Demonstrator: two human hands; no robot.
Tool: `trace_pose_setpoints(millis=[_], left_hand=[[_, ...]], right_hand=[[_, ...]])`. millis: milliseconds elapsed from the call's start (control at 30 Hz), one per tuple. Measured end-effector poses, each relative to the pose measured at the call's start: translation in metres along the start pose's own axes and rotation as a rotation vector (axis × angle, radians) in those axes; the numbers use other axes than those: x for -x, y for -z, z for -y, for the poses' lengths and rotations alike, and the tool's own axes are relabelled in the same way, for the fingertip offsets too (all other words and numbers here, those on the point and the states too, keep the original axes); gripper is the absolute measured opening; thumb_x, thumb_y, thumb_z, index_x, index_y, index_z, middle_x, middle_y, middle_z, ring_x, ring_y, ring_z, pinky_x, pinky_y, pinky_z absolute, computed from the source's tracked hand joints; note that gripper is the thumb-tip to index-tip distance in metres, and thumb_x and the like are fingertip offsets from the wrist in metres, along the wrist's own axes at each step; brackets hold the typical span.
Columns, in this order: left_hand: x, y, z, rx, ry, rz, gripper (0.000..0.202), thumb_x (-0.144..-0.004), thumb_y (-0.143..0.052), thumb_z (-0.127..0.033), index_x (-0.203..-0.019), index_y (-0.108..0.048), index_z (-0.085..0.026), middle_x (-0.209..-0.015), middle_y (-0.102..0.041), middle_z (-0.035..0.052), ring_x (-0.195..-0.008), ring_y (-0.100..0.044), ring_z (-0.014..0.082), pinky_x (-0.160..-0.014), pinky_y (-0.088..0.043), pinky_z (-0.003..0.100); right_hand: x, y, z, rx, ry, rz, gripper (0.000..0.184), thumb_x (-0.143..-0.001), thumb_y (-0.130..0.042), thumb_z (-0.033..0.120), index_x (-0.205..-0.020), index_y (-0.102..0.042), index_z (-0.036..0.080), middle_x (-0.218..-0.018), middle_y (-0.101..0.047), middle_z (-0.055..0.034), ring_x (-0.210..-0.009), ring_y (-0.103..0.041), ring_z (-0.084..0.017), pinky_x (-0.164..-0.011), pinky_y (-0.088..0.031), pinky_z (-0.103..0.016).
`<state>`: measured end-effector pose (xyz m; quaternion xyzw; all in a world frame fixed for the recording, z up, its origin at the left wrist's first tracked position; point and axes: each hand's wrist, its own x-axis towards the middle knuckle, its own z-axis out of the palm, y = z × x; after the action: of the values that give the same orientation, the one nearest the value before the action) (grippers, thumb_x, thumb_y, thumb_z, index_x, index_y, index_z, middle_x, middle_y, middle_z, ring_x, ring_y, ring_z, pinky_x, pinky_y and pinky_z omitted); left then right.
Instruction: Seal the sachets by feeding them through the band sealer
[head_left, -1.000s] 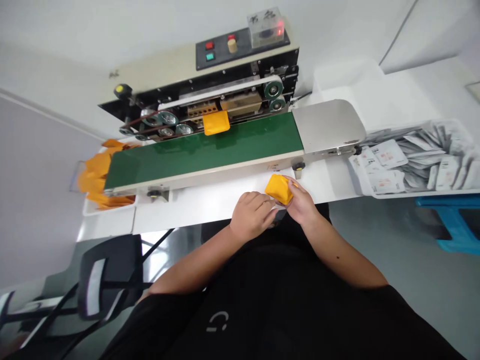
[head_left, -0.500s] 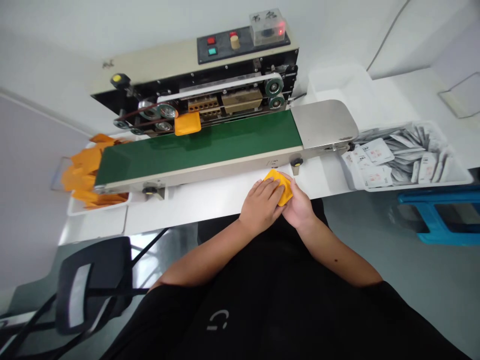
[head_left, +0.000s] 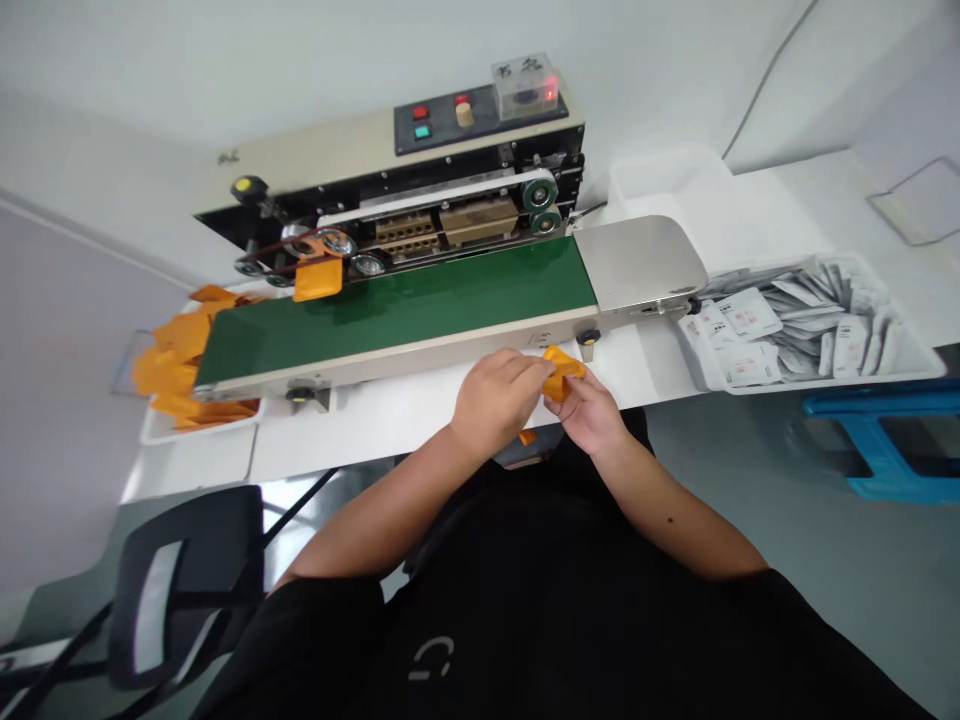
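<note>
Both hands meet at the table's near edge, closed on one small orange pouch (head_left: 561, 372). My left hand (head_left: 496, 400) grips its left side with curled fingers. My right hand (head_left: 592, 415) pinches its right side from below. Just behind them runs the green conveyor belt (head_left: 397, 310) of a band sealing machine (head_left: 420, 170). A second orange pouch (head_left: 316, 278) rides at the belt's far left, under the sealer's rollers. A bit of orange (head_left: 527, 437) shows below my hands.
A tray of sealed orange pouches (head_left: 176, 360) sits at the belt's left end. At the right stands a white bin of white sachets (head_left: 795, 325). A steel infeed plate (head_left: 637, 265) joins the belt. A black chair (head_left: 180, 580) is at lower left, a blue stool (head_left: 885, 440) at right.
The pouch on the belt has travelled left, from the sealer's middle to its left rollers. My hands have shifted their grip on the held pouch, which now looks more folded between them.
</note>
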<state>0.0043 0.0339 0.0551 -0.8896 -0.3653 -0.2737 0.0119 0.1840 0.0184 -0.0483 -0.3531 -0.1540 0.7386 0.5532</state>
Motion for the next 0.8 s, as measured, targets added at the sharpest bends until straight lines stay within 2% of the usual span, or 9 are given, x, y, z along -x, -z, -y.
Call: trace_pose_setpoints(millis=[133,233,400,567,800], left_hand=[[-0.040,0.005,0.028,0.031,0.024,-0.119,0.025,-0.107,-0.049,-0.018,-0.113,-0.073,-0.022,-0.115,-0.080,0.0073,-0.107,-0.073,0.0201,-0.093,-0.058,0.034],[-0.079,0.002,0.055,-0.015,0.035,-0.094,0.027,-0.105,-0.047,-0.019,-0.110,-0.073,-0.023,-0.115,-0.077,0.0085,-0.109,-0.070,0.0207,-0.092,-0.056,0.035],[-0.129,-0.011,0.095,-0.179,0.040,-0.047,0.028,-0.106,-0.044,-0.024,-0.106,-0.072,-0.025,-0.108,-0.073,0.0090,-0.107,-0.067,0.0270,-0.092,-0.049,0.046],[-0.150,-0.021,0.111,-0.252,0.011,0.003,0.031,-0.108,-0.039,-0.026,-0.100,-0.069,-0.023,-0.100,-0.070,0.0101,-0.102,-0.065,0.0279,-0.088,-0.045,0.046],[-0.161,-0.024,0.120,-0.308,0.010,0.048,0.033,-0.110,-0.036,-0.026,-0.103,-0.068,-0.023,-0.100,-0.068,0.0123,-0.107,-0.064,0.0300,-0.089,-0.043,0.046]], right_hand=[[-0.017,0.018,0.012,0.119,0.038,0.015,0.043,-0.083,-0.088,0.046,-0.116,-0.066,0.030,-0.126,-0.073,-0.0030,-0.108,-0.072,-0.022,-0.075,-0.064,-0.032],[-0.031,0.033,0.023,0.164,0.050,0.044,0.046,-0.079,-0.092,0.047,-0.114,-0.068,0.030,-0.126,-0.073,-0.0039,-0.105,-0.071,-0.022,-0.071,-0.065,-0.031],[-0.045,0.053,0.027,0.216,0.041,0.109,0.045,-0.079,-0.092,0.048,-0.111,-0.069,0.026,-0.117,-0.073,-0.0046,-0.099,-0.071,-0.020,-0.066,-0.065,-0.028],[-0.049,0.061,0.025,0.169,0.024,0.155,0.046,-0.080,-0.092,0.047,-0.113,-0.070,0.026,-0.115,-0.072,-0.0058,-0.099,-0.071,-0.020,-0.064,-0.066,-0.028],[-0.052,0.061,0.030,0.159,-0.038,0.206,0.043,-0.080,-0.092,0.047,-0.111,-0.072,0.024,-0.114,-0.072,-0.0071,-0.100,-0.072,-0.021,-0.064,-0.066,-0.028]])
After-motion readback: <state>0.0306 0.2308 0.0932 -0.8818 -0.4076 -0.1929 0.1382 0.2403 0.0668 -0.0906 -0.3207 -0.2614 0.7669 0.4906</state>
